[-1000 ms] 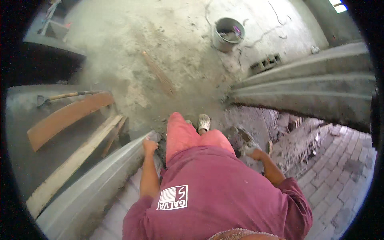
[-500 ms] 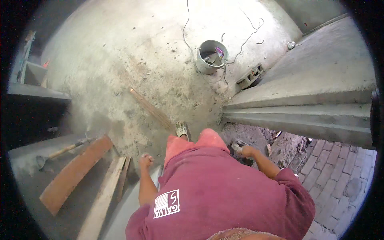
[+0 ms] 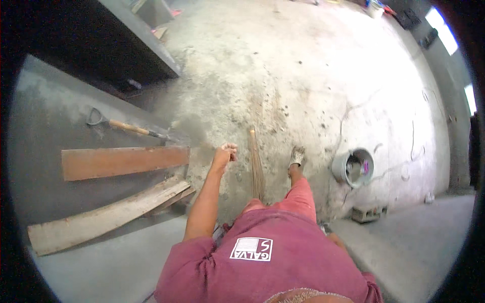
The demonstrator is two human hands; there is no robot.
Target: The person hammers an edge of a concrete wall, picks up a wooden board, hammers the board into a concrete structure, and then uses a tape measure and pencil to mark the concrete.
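My left hand (image 3: 226,153) is held out in front of me over the dusty concrete floor, fingers curled into a loose fist, with nothing visible in them. Pale dust coats its knuckles. Just right of it lies a stick broom (image 3: 256,166), a bundle of thin sticks. The right forearm (image 3: 337,242) shows only as a short stretch beside my maroon shirt. My right hand is mostly hidden there, so its fingers and anything in them cannot be made out.
To the left, a shovel (image 3: 130,126), a reddish-brown board (image 3: 126,162) and a pale plank (image 3: 108,217) rest on a grey surface. A grey bucket (image 3: 339,170) with things inside stands at right, near a hollow concrete block (image 3: 365,214) and loose wires. My dusty foot (image 3: 297,155) is ahead.
My view has swung left, so bucket and broom sit further right. My left hand has reached forward from beside my leg. The right hand, earlier closed around something greyish, has dropped mostly out of sight.
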